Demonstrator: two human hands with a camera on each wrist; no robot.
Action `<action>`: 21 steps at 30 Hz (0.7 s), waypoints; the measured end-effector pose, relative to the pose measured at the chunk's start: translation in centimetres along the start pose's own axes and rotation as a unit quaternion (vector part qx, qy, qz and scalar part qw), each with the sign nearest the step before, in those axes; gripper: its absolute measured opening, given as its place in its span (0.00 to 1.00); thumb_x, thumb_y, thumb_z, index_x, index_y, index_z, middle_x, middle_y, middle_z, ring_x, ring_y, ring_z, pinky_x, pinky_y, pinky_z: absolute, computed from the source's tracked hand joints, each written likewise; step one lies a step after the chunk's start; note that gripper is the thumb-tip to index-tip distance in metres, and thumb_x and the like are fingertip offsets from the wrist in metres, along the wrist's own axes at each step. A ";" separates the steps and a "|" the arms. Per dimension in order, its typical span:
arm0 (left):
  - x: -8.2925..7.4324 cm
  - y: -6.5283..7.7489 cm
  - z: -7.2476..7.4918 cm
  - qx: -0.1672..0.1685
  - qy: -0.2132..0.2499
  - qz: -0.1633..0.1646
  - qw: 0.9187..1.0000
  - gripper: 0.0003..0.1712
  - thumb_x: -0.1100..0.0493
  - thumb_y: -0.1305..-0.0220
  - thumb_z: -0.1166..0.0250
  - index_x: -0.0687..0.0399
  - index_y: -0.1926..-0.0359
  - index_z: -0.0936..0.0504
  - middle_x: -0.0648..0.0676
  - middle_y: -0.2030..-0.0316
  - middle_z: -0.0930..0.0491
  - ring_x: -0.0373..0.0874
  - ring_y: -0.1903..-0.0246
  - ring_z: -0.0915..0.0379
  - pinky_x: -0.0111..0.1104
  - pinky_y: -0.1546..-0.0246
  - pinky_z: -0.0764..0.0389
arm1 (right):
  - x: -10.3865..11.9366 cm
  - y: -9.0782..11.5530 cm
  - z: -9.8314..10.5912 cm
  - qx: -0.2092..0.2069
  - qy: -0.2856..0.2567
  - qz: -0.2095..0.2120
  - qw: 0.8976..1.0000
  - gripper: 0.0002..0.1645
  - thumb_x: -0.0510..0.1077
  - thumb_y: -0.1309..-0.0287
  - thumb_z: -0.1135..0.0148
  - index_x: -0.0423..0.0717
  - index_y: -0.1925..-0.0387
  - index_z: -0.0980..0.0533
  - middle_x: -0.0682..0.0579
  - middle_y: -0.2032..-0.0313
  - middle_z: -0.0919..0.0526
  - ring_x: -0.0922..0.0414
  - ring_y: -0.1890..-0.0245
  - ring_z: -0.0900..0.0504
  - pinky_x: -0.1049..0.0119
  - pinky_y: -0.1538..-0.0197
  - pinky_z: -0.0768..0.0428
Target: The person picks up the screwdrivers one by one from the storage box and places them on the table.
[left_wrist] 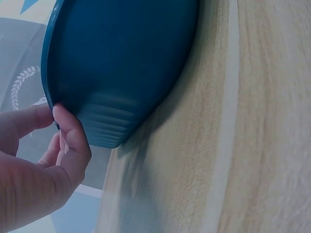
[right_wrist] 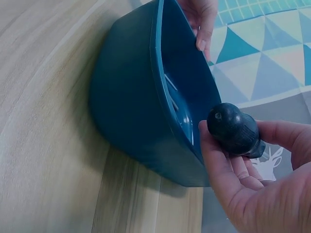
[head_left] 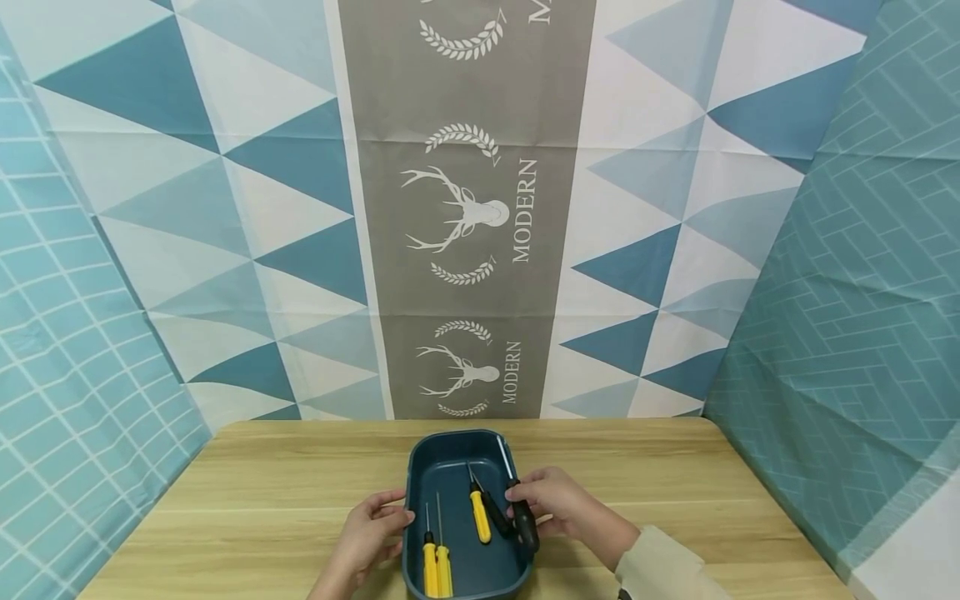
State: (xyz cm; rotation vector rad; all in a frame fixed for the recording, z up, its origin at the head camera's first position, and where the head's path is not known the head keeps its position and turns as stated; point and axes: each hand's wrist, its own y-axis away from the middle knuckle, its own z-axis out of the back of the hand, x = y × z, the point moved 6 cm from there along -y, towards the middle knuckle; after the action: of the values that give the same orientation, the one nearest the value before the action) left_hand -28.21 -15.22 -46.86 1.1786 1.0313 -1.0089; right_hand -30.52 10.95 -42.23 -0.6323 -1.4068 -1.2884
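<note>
A dark blue basin point(head_left: 465, 575) stands at the front of the table. My left hand point(head_left: 369, 533) pinches its left rim between thumb and fingers, as the left wrist view also shows. Over the basin's right edge, my right hand point(head_left: 558, 502) grips a large screwdriver point(head_left: 522, 515) by its black handle, the metal shaft pointing away from me. Inside the basin lie two yellow-handled screwdrivers point(head_left: 437, 567) side by side at the front left. Another yellow-handled screwdriver point(head_left: 480, 512) lies near the middle, beside a black-handled tool point(head_left: 497, 515) whose tip is partly hidden.
The wooden table point(head_left: 300, 475) reaches out on both sides of the basin. A patterned cloth wall point(head_left: 465, 283) rises behind its back edge. Tiled-pattern cloths hang at the left point(head_left: 75, 333) and the right.
</note>
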 end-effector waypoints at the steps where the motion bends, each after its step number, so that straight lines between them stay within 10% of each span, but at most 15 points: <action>1: 0.0 0.0 0.0 0.000 0.000 0.000 1.000 0.31 0.63 0.43 0.36 0.69 0.40 0.34 0.58 0.60 0.24 0.43 0.71 0.24 0.35 0.72 0.21 | 0.0 0.0 0.1 -0.001 -0.001 0.000 1.000 0.24 0.42 0.44 0.39 0.30 0.50 0.31 0.42 0.67 0.16 0.54 0.69 0.17 0.54 0.64 0.17; 21: 0.2 -0.2 0.0 -0.003 0.003 0.006 1.000 0.30 0.63 0.44 0.36 0.68 0.41 0.33 0.58 0.60 0.24 0.43 0.72 0.26 0.34 0.73 0.22 | -0.3 0.5 1.7 -0.014 -0.021 0.013 1.000 0.26 0.41 0.46 0.39 0.28 0.50 0.34 0.43 0.68 0.17 0.56 0.71 0.18 0.54 0.66 0.17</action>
State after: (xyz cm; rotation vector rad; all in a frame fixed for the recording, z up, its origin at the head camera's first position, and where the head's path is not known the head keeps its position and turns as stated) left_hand -28.40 -15.29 -47.12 1.1825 1.0306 -0.9935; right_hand -30.60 12.71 -42.11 -0.6980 -1.4121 -1.2821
